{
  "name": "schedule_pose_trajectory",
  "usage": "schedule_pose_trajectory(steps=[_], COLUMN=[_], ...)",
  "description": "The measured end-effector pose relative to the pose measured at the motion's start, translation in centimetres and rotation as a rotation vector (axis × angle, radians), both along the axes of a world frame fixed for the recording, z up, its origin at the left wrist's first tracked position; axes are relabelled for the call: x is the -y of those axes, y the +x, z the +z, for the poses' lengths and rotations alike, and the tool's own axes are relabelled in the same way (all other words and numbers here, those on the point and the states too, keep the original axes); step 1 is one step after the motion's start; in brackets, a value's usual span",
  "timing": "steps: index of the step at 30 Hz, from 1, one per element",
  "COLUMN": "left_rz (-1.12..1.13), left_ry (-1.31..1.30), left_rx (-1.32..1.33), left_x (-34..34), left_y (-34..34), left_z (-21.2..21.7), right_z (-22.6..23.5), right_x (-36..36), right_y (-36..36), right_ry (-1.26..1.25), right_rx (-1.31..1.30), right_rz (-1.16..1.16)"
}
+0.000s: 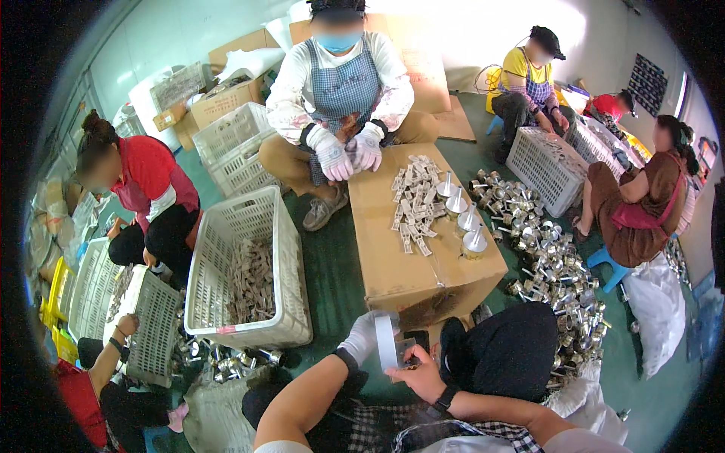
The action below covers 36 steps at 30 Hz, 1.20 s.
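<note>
My left hand (361, 337), in a white glove, is closed on a white strip (387, 343) that stands upright in front of me. The bare right hand (421, 375) pinches the strip's lower end, thumb and fingers closed. Beside the strip, next to the right fingers, a small grey metal-looking piece (406, 350) shows; its kind is unclear. Just beyond my hands stands a cardboard box (385, 264). On its top lie a pile of small flat light-coloured parts (415, 200) and several funnel-shaped metal pieces (455, 200) standing stem up.
A white plastic crate (302, 302) of small parts stands left of the box. A heap of metal pieces (555, 272) covers the floor on the right. Opposite sits a gloved co-worker (343, 83); other people work at crates (547, 170) on both sides.
</note>
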<state>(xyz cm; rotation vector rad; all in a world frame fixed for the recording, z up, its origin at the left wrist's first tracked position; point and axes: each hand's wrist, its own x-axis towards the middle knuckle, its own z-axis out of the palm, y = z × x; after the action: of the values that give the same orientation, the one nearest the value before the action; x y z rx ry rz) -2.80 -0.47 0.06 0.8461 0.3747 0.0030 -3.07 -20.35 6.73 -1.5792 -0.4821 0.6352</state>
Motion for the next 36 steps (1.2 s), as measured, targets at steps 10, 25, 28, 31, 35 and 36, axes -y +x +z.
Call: schedule_pose_trajectory(steps=[10, 25, 28, 31, 35, 36], left_rz=[0.040, 0.148, 0.159, 0.075, -0.003, -0.031], left_ry=[0.291, -0.063, -0.228, 0.018, 0.121, 0.277], left_rx=[-0.120, -0.180, -0.231, -0.172, -0.100, -0.078], left_x=[1.1, 0.7, 0.5, 0.7, 0.5, 0.5], left_y=[0.0, 0.5, 0.4, 0.0, -0.3, -0.4], left_z=[2.8, 1.8, 2.3, 2.5, 2.2, 1.9], right_z=[-1.5, -2.1, -2.6, -2.1, -1.4, -1.8], right_x=[0.0, -0.3, -0.3, -0.3, -0.3, -0.5], right_y=[0.2, 0.1, 0.1, -0.1, -0.1, -0.1], right_ry=[0.019, 0.062, 0.062, 0.048, 0.010, 0.026], right_rx=[0.127, -0.047, -0.031, -0.023, -0.045, -0.024], right_rz=[0.024, -0.007, 0.001, 0.001, -0.005, -0.005])
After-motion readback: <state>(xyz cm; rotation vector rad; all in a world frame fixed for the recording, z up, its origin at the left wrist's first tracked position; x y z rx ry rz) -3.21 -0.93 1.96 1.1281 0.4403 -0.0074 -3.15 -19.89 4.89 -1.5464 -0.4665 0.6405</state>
